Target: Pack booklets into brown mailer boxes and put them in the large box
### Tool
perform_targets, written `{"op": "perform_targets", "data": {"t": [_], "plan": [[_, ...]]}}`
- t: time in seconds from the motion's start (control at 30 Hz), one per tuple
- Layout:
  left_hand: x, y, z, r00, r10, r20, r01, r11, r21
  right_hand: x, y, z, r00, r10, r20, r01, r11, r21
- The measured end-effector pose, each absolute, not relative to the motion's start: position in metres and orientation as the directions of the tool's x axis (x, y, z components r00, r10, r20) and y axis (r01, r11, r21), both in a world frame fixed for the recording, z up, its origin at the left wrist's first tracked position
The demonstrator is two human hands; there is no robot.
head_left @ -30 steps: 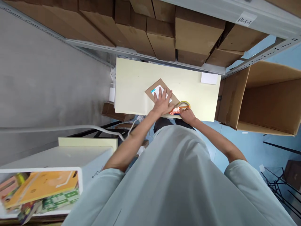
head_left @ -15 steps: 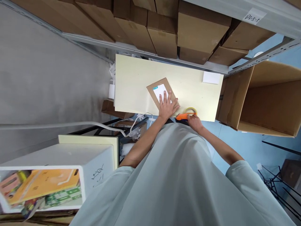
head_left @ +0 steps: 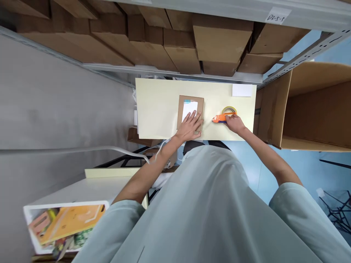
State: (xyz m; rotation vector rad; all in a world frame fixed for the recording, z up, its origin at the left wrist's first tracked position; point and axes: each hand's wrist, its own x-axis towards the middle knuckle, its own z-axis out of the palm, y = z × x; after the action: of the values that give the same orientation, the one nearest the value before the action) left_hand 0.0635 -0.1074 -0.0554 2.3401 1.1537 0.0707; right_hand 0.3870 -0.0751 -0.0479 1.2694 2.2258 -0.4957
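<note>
A flat brown cardboard box (head_left: 180, 109) lies on the cream table (head_left: 156, 109), with a white label (head_left: 189, 106) on its top. My left hand (head_left: 190, 126) rests on the lower part of the box and label, fingers spread. To the right of the box, my right hand (head_left: 234, 123) grips an orange tape dispenser (head_left: 219, 118) that holds a roll of yellowish tape (head_left: 229, 109). The dispenser's front end points left toward the box. My fingers hide part of its handle.
A white stack of paper or small box (head_left: 242, 90) sits at the table's back right corner. Above the table runs a metal shelf (head_left: 164, 69) full of cardboard boxes. A large open carton (head_left: 274, 106) stands at the right, a white bin (head_left: 31, 226) at lower left.
The cardboard box has turned from slanted to nearly square with the table, my left hand still on it. My right hand has moved the tape dispenser forward and right, away from my body.
</note>
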Motion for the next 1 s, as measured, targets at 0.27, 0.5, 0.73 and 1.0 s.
{"op": "perform_targets", "data": {"t": [0.27, 0.5, 0.73, 1.0], "plan": [[0.086, -0.091, -0.048, 0.346, 0.921, -0.181, 0.842, -0.219, 0.492, 0.346, -0.072, -0.060, -0.453, 0.617, -0.644, 0.857, 0.500, -0.124], [0.156, -0.057, -0.068, 0.032, 0.970, -0.243, 0.935, 0.056, 0.350, 0.356, -0.070, -0.066, -0.446, 0.634, -0.632, 0.863, 0.491, -0.117], [0.137, -0.073, -0.075, 0.323, 0.921, -0.219, 0.892, -0.219, 0.396, 0.370, -0.084, -0.063, -0.583, 0.608, -0.540, 0.791, 0.575, -0.207], [0.128, -0.075, -0.074, 0.457, 0.853, -0.250, 0.856, -0.346, 0.384, 0.442, -0.098, -0.053, -0.512, 0.623, -0.591, 0.831, 0.532, -0.159]]}}
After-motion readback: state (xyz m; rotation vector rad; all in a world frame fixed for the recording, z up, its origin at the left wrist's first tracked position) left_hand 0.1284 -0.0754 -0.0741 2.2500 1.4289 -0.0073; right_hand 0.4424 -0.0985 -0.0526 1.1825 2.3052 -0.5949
